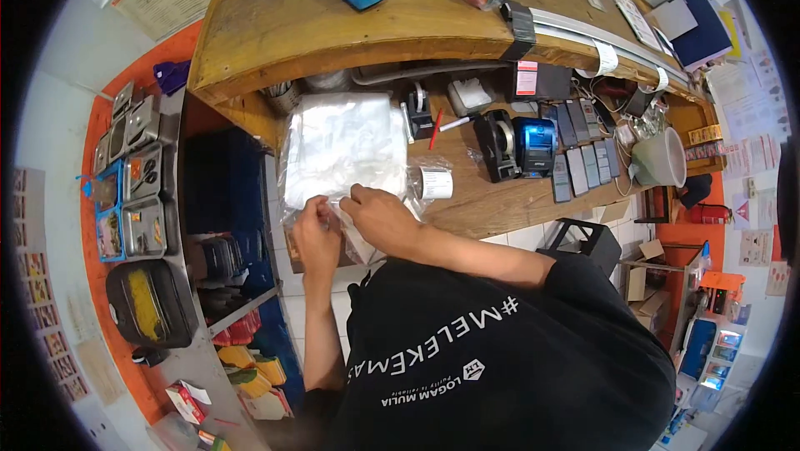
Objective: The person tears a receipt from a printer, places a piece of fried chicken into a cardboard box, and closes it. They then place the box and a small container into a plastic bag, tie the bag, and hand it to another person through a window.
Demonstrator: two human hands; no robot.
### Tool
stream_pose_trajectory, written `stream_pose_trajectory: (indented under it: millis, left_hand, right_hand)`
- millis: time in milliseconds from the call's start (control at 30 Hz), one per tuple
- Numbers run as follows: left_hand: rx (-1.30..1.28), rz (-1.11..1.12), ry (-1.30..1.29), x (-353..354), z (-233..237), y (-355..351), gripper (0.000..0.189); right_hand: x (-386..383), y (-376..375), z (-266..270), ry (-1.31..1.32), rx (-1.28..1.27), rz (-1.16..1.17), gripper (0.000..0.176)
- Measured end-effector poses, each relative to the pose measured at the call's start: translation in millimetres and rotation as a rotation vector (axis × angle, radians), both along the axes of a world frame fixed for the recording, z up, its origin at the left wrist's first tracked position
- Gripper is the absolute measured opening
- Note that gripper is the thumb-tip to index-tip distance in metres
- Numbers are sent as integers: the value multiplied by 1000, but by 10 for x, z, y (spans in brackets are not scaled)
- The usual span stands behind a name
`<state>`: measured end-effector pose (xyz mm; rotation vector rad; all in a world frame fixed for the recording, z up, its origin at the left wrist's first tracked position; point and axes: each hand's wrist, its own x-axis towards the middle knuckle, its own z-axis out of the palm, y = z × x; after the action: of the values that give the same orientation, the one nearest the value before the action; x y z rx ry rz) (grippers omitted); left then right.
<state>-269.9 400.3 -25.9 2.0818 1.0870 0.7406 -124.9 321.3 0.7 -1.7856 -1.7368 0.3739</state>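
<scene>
A stack of clear plastic bags (346, 142) lies on the wooden desk in front of me. At its near edge my left hand (317, 236) is closed, fingertips pinching the plastic. Just to the right, my right hand (379, 216) also has its fingers bent closed on the bag edge, back of the hand up. The two hands almost touch. Loose plastic hangs below them over the desk's front edge. Beside the right hand is a roll of white labels (436, 183). What exactly lies between the fingertips is partly hidden.
Behind the bags stand a small tape dispenser (419, 109), a red pen (436, 129) and a white marker (455, 123). Further right are a larger tape dispenser (497, 144), a blue-black printer (534, 147), several phones (577, 171) and a white bin (660, 159). A raised wooden counter (275, 26) overhangs the back.
</scene>
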Motion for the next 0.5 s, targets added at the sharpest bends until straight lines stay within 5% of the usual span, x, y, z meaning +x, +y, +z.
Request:
stream_pose_trajectory:
  millis: [200, 500]
  left_hand:
    - [299, 41, -15, -4, -73, -86, 14]
    - [57, -99, -267, 0, -129, -75, 14]
  right_hand:
    - [-25, 127, -301, -30, -101, 84, 10]
    - [137, 101, -303, 577, -130, -96, 11]
